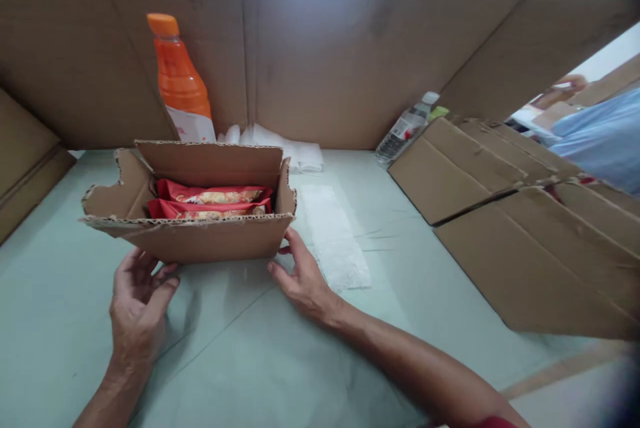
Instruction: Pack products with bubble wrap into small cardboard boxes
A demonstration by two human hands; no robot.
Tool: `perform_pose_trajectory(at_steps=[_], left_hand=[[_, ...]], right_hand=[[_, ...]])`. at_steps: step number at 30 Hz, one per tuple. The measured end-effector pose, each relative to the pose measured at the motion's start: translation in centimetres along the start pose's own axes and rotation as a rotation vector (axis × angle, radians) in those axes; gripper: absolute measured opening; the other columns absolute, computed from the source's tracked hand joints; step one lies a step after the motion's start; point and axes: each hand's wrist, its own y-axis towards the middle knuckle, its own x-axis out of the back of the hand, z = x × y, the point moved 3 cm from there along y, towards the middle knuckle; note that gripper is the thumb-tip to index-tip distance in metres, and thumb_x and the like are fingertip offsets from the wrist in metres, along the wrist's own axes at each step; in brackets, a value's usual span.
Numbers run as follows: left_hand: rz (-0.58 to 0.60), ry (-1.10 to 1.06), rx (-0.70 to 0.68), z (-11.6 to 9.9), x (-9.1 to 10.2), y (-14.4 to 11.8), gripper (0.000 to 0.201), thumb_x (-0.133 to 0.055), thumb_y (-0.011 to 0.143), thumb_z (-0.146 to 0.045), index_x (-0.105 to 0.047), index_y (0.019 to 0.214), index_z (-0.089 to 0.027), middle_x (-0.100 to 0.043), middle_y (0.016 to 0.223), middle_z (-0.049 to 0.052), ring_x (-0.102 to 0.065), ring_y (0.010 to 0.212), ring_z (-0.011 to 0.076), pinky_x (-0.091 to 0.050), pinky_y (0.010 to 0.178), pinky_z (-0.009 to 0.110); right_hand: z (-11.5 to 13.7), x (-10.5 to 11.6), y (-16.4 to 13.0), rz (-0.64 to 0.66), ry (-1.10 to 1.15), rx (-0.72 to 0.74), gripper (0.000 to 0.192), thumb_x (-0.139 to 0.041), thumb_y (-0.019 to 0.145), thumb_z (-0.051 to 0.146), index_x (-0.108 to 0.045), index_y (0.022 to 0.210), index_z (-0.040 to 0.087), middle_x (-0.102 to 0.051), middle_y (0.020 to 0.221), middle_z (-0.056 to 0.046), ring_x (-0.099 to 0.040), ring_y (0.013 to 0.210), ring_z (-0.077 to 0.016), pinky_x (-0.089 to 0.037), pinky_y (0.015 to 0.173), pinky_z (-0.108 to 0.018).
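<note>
the small cardboard box (200, 215) sits on the pale bench (240, 348) right in front of me, flaps up, with red snack packets (210, 201) lying flat inside. the risk i see is the box sliding or tipping away from me: it looks light, the bench cover looks smooth, and an uneven push from one side could skew it toward the orange bottle (181, 81) standing just behind it. the torn front flap is ragged too, so a careless grip there could rip it further or let the packets spill.

my left hand (137, 301) is low at the box's near left corner, palm turned inward, fingers (167, 278) loosely curled and spread, close under the edge but holding nothing that i can see. my right hand (305, 281) reaches in from the right with the forearm angled across the bench, fingers open and extended, tips touching the box's lower right corner, not clamped on it. a clear plastic sheet (333, 238) lies just beside that hand.
</note>
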Motion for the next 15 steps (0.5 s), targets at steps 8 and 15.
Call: perform_pose_trajectory(at_steps=[8,15], left_hand=[[0.06,0.157,0.002,-0.8,-0.3,1.1,0.075,-0.074,0.073,-0.034,-0.047,0.142,-0.027,-0.048,0.154,0.009,-0.045,0.143,0.034,-0.049,0.11,0.051],[-0.075,0.469,0.025,-2.0,1.5,-0.1,0.052,-0.067,0.084,-0.037,-0.06,0.132,-0.02,-0.066,0.129,0.007,-0.065,0.115,0.0328,-0.052,0.096,0.049]], right_hand=[[-0.5,1.4,0.8,0.073,0.022,0.05,0.066,-0.059,0.086,0.027,-0.044,0.15,0.024,-0.047,0.154,-0.013,-0.051,0.134,-0.0264,-0.052,0.104,-0.046],[-1.0,12.0,-6.6,0.012,-0.406,0.039,0.051,-0.054,0.089,0.019,-0.058,0.138,0.029,-0.06,0.144,-0.008,-0.055,0.133,-0.0269,-0.05,0.103,-0.048]])
